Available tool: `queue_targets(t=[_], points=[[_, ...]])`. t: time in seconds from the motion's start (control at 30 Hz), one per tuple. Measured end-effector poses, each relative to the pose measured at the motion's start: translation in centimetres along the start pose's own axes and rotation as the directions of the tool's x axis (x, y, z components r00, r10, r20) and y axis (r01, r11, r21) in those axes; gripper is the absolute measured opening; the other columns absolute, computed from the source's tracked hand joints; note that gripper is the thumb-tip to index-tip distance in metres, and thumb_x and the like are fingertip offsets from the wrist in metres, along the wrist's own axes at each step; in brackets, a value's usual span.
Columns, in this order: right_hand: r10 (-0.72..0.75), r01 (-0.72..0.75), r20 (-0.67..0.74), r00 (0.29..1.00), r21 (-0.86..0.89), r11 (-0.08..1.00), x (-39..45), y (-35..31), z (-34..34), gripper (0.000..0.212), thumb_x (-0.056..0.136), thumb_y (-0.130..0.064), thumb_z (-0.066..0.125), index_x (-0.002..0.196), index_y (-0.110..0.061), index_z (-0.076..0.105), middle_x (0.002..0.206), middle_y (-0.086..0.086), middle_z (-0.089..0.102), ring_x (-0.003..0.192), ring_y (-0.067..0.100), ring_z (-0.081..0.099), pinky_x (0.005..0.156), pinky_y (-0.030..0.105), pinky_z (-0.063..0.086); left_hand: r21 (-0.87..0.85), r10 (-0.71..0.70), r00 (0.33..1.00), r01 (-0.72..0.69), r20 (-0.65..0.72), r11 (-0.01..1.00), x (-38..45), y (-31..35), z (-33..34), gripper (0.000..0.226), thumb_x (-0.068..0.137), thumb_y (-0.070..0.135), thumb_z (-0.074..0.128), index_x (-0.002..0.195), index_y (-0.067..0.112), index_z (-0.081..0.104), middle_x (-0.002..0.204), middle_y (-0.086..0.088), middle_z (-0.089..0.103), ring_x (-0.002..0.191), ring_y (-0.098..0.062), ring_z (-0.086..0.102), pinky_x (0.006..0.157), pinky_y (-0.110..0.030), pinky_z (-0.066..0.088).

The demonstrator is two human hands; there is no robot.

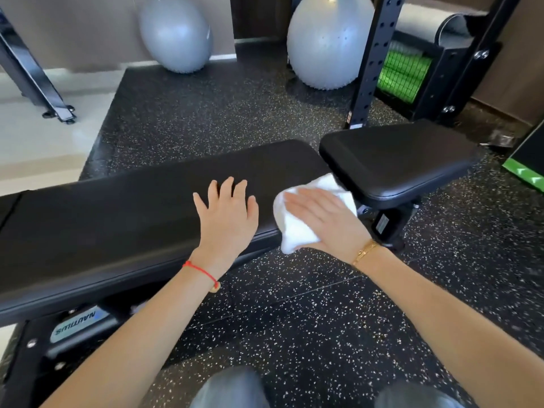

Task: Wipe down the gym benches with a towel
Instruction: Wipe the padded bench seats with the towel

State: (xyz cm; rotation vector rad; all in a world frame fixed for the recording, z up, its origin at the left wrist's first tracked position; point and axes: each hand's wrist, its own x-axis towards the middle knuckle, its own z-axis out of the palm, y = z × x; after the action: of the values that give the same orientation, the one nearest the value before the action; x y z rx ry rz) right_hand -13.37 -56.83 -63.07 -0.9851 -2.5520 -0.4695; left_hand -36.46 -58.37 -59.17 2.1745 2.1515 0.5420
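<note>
Right now my left hand [226,214] lies flat on the long black pad of the counter [117,219], fingers straight and spread, holding nothing. Just to its right, my right hand [326,219] presses down on the white towel [290,231] with the fingers straight and together, palm on top of the cloth instead of gripping it. The towel is bunched at the end of the long pad, right at the gap before the shorter seat pad [397,160], and one corner of it hangs over the near edge below my right palm. A red string bracelet [203,272] circles my left wrist, a gold bracelet [365,253] my right. Beyond my hands, two grey exercise balls [176,33] sit on the speckled rubber floor [294,313], one further right beside a black rack upright [374,63].
</note>
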Motion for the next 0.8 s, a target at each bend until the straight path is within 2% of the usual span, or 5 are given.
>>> queue_targets(t=[0.3, 0.47, 0.53, 0.7, 0.8], points=[[-0.146, 0.147, -0.018, 0.989, 0.174, 0.974, -1.6, 5.7, -0.8, 0.076, 0.081, -0.030, 0.080, 0.147, -0.014, 0.045, 0.154, 0.003, 0.042, 0.140, 0.025, 0.038, 0.118, 0.036, 0.023, 0.002, -0.047, 0.998, 0.047, -0.031, 0.999, 1.2, 7.3, 2.5, 0.047, 0.104, 0.034, 0.031, 0.148, 0.020, 0.040, 0.157, -0.002, 0.034, 0.148, -0.026, 0.021, 0.119, -0.059, 0.012], [-0.070, 0.094, -0.138, 0.988, 0.175, 0.980, -3.0, 8.9, -4.3, 0.067, 0.064, 0.001, 0.081, 0.126, -0.013, 0.059, 0.113, 0.000, 0.065, 0.095, 0.020, 0.059, 0.084, 0.029, 0.035, 0.028, -0.125, 0.992, 0.125, -0.024, 0.992, 2.3, 10.8, 3.7, 0.049, 0.103, 0.040, 0.032, 0.150, 0.024, 0.037, 0.159, 0.001, 0.030, 0.149, -0.026, 0.018, 0.116, -0.067, 0.008], [0.024, -0.002, -0.147, 0.989, 0.149, 0.989, -4.3, 11.3, -6.1, 0.063, 0.063, -0.002, 0.081, 0.120, -0.020, 0.062, 0.108, -0.009, 0.061, 0.080, 0.014, 0.047, 0.070, 0.028, 0.028, 0.071, -0.145, 0.988, 0.148, -0.049, 0.986, 2.5, 11.1, 4.0, 0.051, 0.101, 0.045, 0.033, 0.149, 0.028, 0.036, 0.158, 0.003, 0.032, 0.147, -0.026, 0.021, 0.115, -0.069, 0.010], [0.201, -0.192, -0.258, 0.945, 0.061, 0.979, -6.2, 17.3, -9.6, 0.063, 0.069, -0.018, 0.085, 0.125, -0.017, 0.056, 0.111, 0.001, 0.062, 0.087, 0.026, 0.049, 0.070, 0.034, 0.030, 0.097, -0.149, 0.986, 0.156, -0.078, 0.983, 2.2, 11.1, 4.1, 0.061, 0.094, 0.055, 0.021, 0.146, 0.032, 0.040, 0.155, 0.006, 0.038, 0.145, -0.023, 0.027, 0.115, -0.066, 0.015], [0.164, -0.167, 0.038, 0.986, 0.104, 0.980, -5.7, 18.4, -8.7, 0.059, 0.071, -0.056, 0.079, 0.122, -0.035, 0.057, 0.110, -0.014, 0.059, 0.093, 0.016, 0.046, 0.074, 0.027, 0.025, 0.093, -0.148, 0.985, 0.156, -0.083, 0.983, 2.2, 11.0, 4.0, 0.063, 0.092, 0.057, 0.018, 0.146, 0.033, 0.040, 0.155, 0.007, 0.037, 0.146, -0.022, 0.025, 0.116, -0.065, 0.014]])
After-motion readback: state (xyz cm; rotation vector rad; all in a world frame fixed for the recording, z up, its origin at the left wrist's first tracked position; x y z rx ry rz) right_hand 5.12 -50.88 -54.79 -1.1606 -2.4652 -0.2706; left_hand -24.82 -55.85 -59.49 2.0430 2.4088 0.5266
